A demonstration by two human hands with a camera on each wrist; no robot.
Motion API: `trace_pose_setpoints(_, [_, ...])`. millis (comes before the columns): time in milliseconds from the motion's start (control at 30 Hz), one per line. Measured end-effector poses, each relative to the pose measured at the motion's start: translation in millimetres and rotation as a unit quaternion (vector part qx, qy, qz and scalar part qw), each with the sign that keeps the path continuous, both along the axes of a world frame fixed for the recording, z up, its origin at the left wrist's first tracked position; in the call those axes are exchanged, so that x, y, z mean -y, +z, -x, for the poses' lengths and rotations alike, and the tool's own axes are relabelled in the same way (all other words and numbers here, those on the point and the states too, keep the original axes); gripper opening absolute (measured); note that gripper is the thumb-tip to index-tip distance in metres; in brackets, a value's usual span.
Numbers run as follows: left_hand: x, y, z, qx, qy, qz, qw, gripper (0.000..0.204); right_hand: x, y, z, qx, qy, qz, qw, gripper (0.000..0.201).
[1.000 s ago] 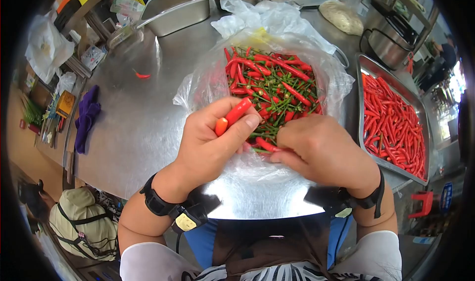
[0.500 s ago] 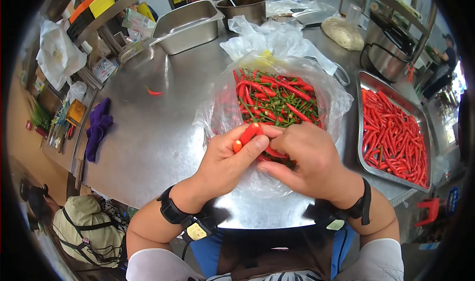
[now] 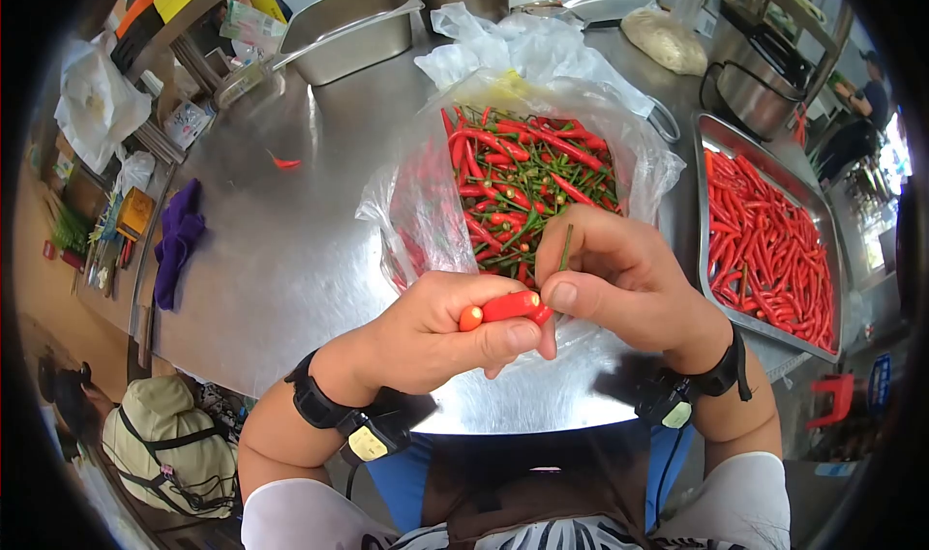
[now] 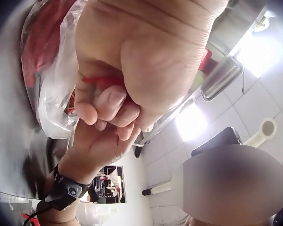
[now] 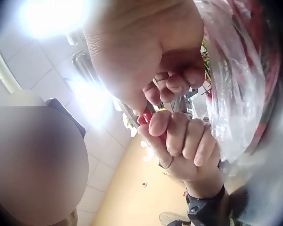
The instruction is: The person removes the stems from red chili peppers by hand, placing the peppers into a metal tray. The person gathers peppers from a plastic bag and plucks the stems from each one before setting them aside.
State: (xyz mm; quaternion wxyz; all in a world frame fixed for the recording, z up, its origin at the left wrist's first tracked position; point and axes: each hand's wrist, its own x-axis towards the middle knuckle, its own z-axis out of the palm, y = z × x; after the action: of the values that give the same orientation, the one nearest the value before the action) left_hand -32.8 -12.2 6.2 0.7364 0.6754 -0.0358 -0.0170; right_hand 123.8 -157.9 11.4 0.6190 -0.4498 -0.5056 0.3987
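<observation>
My left hand (image 3: 455,327) grips a red chilli (image 3: 503,307) with an orange tip, fingers curled round it; the chilli (image 4: 101,81) shows under the left hand (image 4: 132,70) in the left wrist view. My right hand (image 3: 605,274) meets it at the chilli's stem end and pinches a thin green stem (image 3: 565,247) that sticks up between its fingers. In the right wrist view the right hand (image 5: 155,56) sits above the left hand (image 5: 184,141), the chilli (image 5: 146,116) between them. Both hands hover just in front of a clear plastic bag (image 3: 426,202) full of red chillies with green stems (image 3: 527,178).
A steel tray (image 3: 711,134) of stemless red chillies (image 3: 769,245) lies to the right. On the steel table (image 3: 281,250) are one loose chilli (image 3: 284,163), a purple cloth (image 3: 174,240), a steel pan (image 3: 344,23), crumpled plastic bags (image 3: 523,42) and a pot (image 3: 755,81).
Both hands have drawn back from the bag toward my body. The chilli now lies level in the left hand, and the right hand holds up a green stem.
</observation>
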Motion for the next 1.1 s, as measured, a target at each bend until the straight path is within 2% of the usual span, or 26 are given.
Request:
trace_pose_setpoints(33, [0.4, -0.8, -0.2, -0.001, 0.0, 0.001, 1.0, 0.025, 0.2, 0.1, -1.9, -0.001, 0.0, 0.001, 1.0, 0.018])
trace_pose_setpoints(67, [1.1, -2.1, -0.8, -0.001, 0.012, -0.008, 1.0, 0.025, 0.3, 0.9, -5.5, 0.123, -0.039, -0.042, 0.991, 0.016])
trace_pose_setpoints(100, [1.9, -3.6, -1.6, -0.002, 0.024, -0.017, 1.0, 0.025, 0.2, 1.5, -7.9, 0.245, -0.076, -0.084, 0.963, 0.014])
trace_pose_setpoints(133, [3.0, -5.3, -2.8, -0.002, 0.024, -0.016, 1.0, 0.025, -0.6, 2.9, -7.4, 0.245, -0.075, -0.083, 0.963, 0.014])
trace_pose_setpoints(200, [5.1, -8.5, -5.4, 0.013, 0.062, 0.013, 0.998, 0.026, -3.0, 6.0, -4.5, 0.44, -0.183, -0.196, 0.857, 0.012])
trace_pose_setpoints(233, [4.9, -8.8, -5.4, 0.013, 0.062, 0.013, 0.998, 0.026, -3.3, 5.8, -3.6, 0.44, -0.183, -0.195, 0.857, 0.012])
trace_pose_setpoints(300, [3.6, -8.9, -5.5, 0.008, 0.049, 0.051, 0.997, 0.024, -2.8, 5.1, -2.2, 0.521, -0.252, -0.245, 0.778, 0.01])
trace_pose_setpoints(433, [0.8, -20.0, -11.9, 0.076, 0.081, 0.013, 0.994, 0.021, -7.1, -1.4, -8.0, 0.526, -0.285, -0.25, 0.761, 0.012])
trace_pose_setpoints(500, [3.1, -23.6, -16.7, 0.158, 0.187, -0.025, 0.969, 0.017, -5.4, 1.7, -5.2, 0.357, -0.289, -0.104, 0.882, 0.015])
trace_pose_setpoints(533, [3.5, -21.1, -15.3, 0.157, 0.189, -0.024, 0.969, 0.017, -2.2, 6.5, -6.3, 0.357, -0.287, -0.103, 0.883, 0.015])
trace_pose_setpoints(567, [5.4, -15.6, -13.4, 0.124, 0.228, -0.042, 0.965, 0.015, 3.6, 12.9, -8.7, 0.405, -0.22, -0.038, 0.887, 0.016])
trace_pose_setpoints(600, [6.8, -12.0, -12.3, 0.089, 0.264, -0.06, 0.958, 0.014, 7.6, 15.4, -11.1, 0.448, -0.151, 0.028, 0.881, 0.018])
trace_pose_setpoints(633, [6.5, -11.2, -11.0, 0.088, 0.264, -0.06, 0.958, 0.014, 7.2, 7.0, -13.3, 0.504, -0.109, 0.001, 0.857, 0.02])
trace_pose_setpoints(667, [5.4, -10.5, -9.0, 0.081, 0.286, -0.129, 0.946, 0.01, 6.8, 4.1, -10.2, 0.503, -0.109, 0.001, 0.857, 0.02])
trace_pose_setpoints(700, [4.8, -10.0, -8.0, 0.074, 0.306, -0.198, 0.928, 0.007, 5.5, 2.1, -3.6, 0.564, -0.115, 0.002, 0.818, 0.018])
trace_pose_setpoints(733, [5.1, -9.6, -8.4, 0.074, 0.305, -0.199, 0.928, 0.007, 4.4, -0.5, 2.6, 0.622, -0.12, 0.003, 0.774, 0.017])
trace_pose_setpoints(767, [5.3, -9.0, -9.1, 0.084, 0.29, -0.238, 0.923, 0.009, 2.7, -6.1, 6.5, 0.637, -0.141, 0.0, 0.758, 0.012])
trace_pose_setpoints(833, [1.8, -12.1, -13.0, 0.096, 0.274, -0.277, 0.916, 0.015, 0.0, -11.2, 5.0, 0.644, -0.148, -0.022, 0.75, 0.011])
trace_pose_setpoints(900, [-7.8, -23.9, -19.9, 0.251, 0.219, -0.418, 0.845, 0.029, -0.7, -9.6, 1.1, 0.651, -0.154, -0.044, 0.742, 0.011])
trace_pose_setpoints(1000, [-7.5, -23.3, -22.0, 0.264, 0.199, -0.422, 0.844, 0.039, 1.1, 1.4, -11.0, 0.606, -0.196, -0.079, 0.767, 0.013])
trace_pose_setpoints(1100, [-5.1, -12.4, -17.4, 0.205, 0.192, -0.443, 0.852, 0.029, 2.5, 10.5, -15.7, 0.589, -0.249, -0.111, 0.761, 0.016])
